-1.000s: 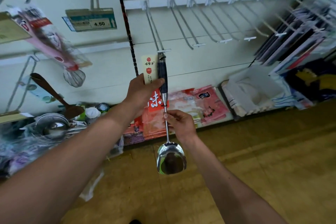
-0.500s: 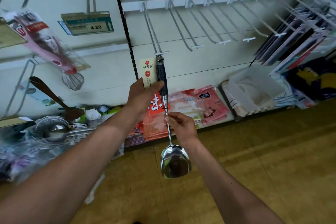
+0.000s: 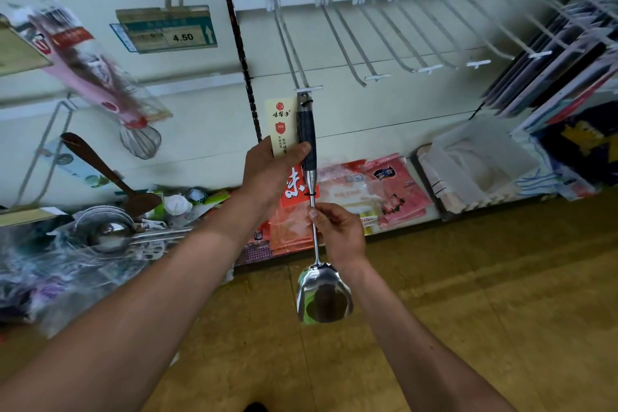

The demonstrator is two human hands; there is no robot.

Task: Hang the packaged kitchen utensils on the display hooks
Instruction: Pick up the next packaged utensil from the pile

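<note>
A steel spatula (image 3: 322, 296) with a dark handle and a cream-and-red card label hangs upright in front of the shelf wall. Its top loop sits right at the tip of a metal display hook (image 3: 296, 53). My left hand (image 3: 271, 170) grips the card and the lower part of the dark handle. My right hand (image 3: 339, 231) pinches the thin steel shaft just below the label. Whether the loop is over the hook tip I cannot tell.
Several bare hooks (image 3: 394, 40) run to the right along the same rail. A packaged pink whisk (image 3: 100, 77) and a wooden spatula (image 3: 103, 170) hang at left beside a 4.50 price tag (image 3: 167, 30). Steel ladles (image 3: 107, 231) and red packets (image 3: 384, 191) lie on the bottom shelf.
The spatula has risen slightly, bringing its top loop up to the hook's tip. Both hands keep the same grip.
</note>
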